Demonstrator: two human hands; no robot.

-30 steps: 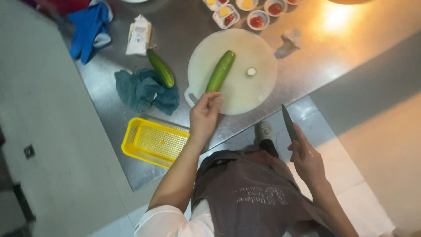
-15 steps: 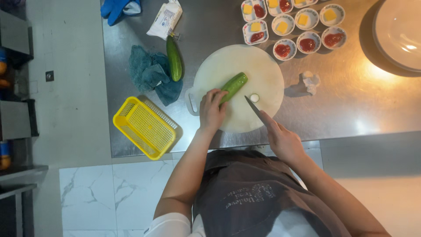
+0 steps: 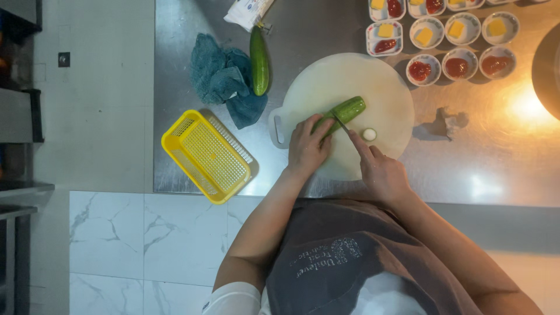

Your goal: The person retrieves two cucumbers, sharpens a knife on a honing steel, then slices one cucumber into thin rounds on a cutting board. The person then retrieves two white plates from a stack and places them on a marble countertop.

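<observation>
Cucumber [image 3: 344,111] lies diagonally on the round white cutting board [image 3: 385,81], near the board's centre, with one cut-off end piece [image 3: 368,134] sitting just beside it toward the person. Left hand [image 3: 306,146] is clamped down on the near end of the cucumber, fingertips [image 3: 322,124] curled close to the cut line. Right hand [image 3: 382,172] is closed around the knife [image 3: 341,123] handle, index finger running along the spine, blade laid across the cucumber just past the left fingers. Main risk, as a judgement: the blade sits very near the holding fingers, so a slip on the round, smooth skin could carry the edge into them. The cucumber is not flat-sided, so it could roll under downward pressure if the left hand eases off. The loose end piece is near the blade path and could get nudged off the board toward the person. The board overhangs or sits right at the near edge of the steel counter [image 3: 186,163]; whether it is anchored cannot be told, so a hard push could shift it. Left of the board: teal cloth [image 3: 224,76], second cucumber [image 3: 259,61] and yellow basket [image 3: 204,154], all apart from the cut. Beyond the board, small sauce cups [image 3: 458,64] stand near its far rim; a wide knife swing could clip them.
</observation>
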